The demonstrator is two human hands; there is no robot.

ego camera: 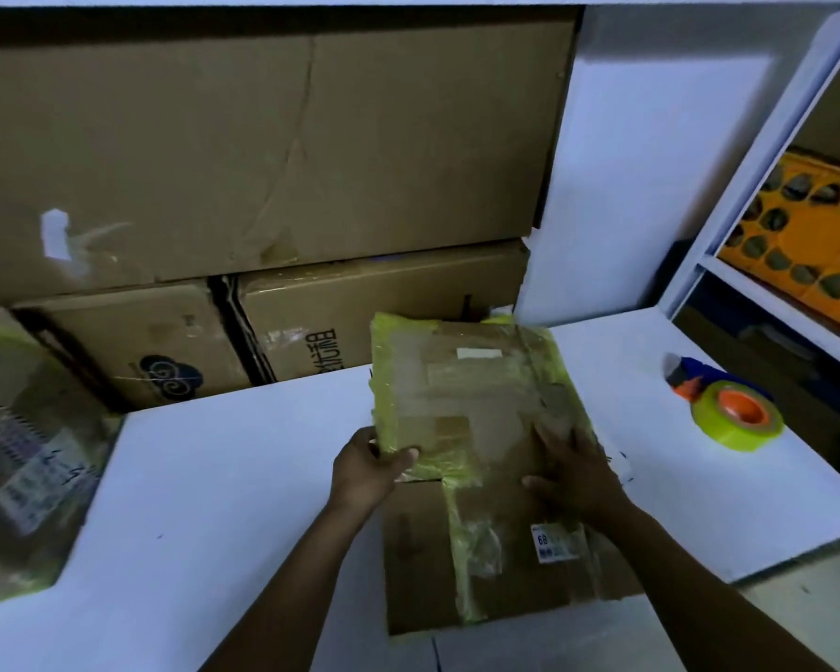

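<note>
Behind the white tabletop (pixel 243 477) stand large brown cartons (pixel 263 162), and the light is dim. Near the middle of the tabletop lies the parcel (pixel 461 395), a flat package resting partly over a loose cardboard sheet (pixel 418 565) that carries a small white label (pixel 551 545). The left hand (pixel 367 470) pinches the parcel's near left corner, thumb on top and fingers under it. The right hand (pixel 578 472) lies flat on the near right part, fingers spread, gripping nothing. The risk is probably that the parcel turns or slips away, because only one corner is really gripped and glossy tape gives a flat palm little friction; it may also drag the sheet below. The parcel looks worn: yellow-green tape along its edges, and clear tape in wrinkled layers over brown cardboard. A tape roll (pixel 738 419) sits well apart on the right.
</note>
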